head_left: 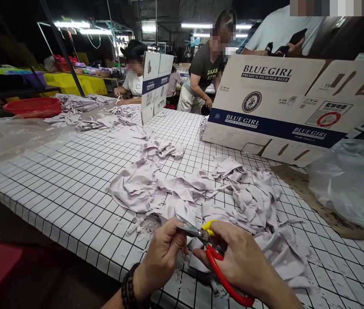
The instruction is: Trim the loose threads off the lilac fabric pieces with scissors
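My right hand (238, 253) is wrapped round a pair of scissors (198, 233) with one red and one yellow handle. The blades are parted and point left, to the fingertips of my left hand (164, 251). Thumb and fingers of that hand are pinched together right at the blades; what sits between them is too small to make out. A dark bead bracelet is on the left wrist. Crumpled pale lilac cloth pieces (182, 189) lie in front of both hands and partly under the right one. Small cloth scraps (148, 227) are scattered beside the left hand.
The table has a white cloth with a black grid (82, 206). A large cardboard sheet (285, 98) stands at the right, a smaller carton piece (156, 86) farther back. Clear plastic (352, 184) lies at the right edge, a red basket (32, 107) at the left. Several people are across the table.
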`<state>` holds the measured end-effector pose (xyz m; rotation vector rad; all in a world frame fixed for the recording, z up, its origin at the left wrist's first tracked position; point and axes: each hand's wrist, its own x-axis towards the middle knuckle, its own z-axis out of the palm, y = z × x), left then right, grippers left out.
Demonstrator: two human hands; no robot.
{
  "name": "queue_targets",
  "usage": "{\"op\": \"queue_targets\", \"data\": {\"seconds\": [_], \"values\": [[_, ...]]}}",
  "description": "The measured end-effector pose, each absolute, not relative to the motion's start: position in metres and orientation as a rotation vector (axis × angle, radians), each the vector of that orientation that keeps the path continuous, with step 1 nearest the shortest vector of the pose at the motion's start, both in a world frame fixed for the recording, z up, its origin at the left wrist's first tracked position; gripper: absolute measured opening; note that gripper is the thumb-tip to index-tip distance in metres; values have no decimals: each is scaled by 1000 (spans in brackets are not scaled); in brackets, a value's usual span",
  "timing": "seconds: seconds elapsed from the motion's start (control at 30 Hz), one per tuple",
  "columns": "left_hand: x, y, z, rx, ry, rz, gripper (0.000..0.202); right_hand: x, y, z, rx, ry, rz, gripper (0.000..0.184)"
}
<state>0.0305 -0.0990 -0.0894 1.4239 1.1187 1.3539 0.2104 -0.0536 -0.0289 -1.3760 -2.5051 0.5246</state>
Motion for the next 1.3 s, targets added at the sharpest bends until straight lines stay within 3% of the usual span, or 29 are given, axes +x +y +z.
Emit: {"op": "queue_targets", "data": {"seconds": [0.67, 1.3], "values": [[26, -99, -82, 1537, 1139, 1306, 25, 211, -58, -25, -1451, -2495, 861, 35], [25, -99, -82, 1561, 1075, 1351, 24, 209, -55, -33, -1411, -2468, 761, 46]]}}
